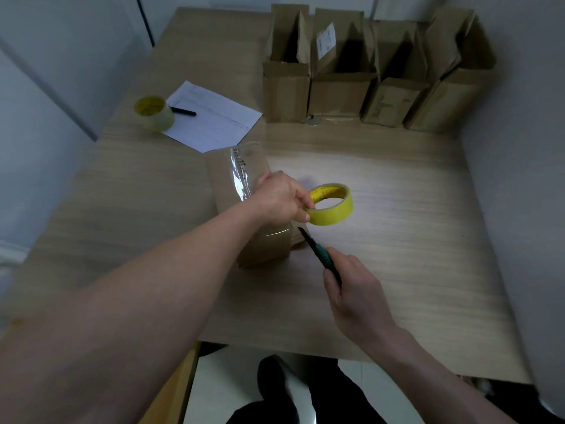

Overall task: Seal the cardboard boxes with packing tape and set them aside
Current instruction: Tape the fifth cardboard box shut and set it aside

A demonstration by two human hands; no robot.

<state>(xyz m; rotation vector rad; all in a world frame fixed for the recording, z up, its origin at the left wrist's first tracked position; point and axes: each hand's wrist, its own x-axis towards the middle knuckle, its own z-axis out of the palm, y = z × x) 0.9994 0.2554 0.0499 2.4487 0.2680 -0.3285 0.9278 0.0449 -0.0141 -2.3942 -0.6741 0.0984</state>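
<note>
Both hands work at one small brown cardboard box [244, 209] already taped on top: the left hand [281, 198] grips the yellow tape roll [331, 205], the right hand [351, 289] holds a green-handled knife [318, 250] to cut, while four open brown boxes [376, 75] wait unsealed on the counter [397, 209].

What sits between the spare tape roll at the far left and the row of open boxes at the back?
In the head view, a sheet of paper with a black pen on it lies between that tape roll and the open boxes.

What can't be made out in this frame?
Head view only:
- Tape strip between yellow tape roll and box: hidden by left hand.
- Cutter blade: too small and dark.
- Paper sheet writing: blurred.
- Open boxes: interiors in shadow.
</note>
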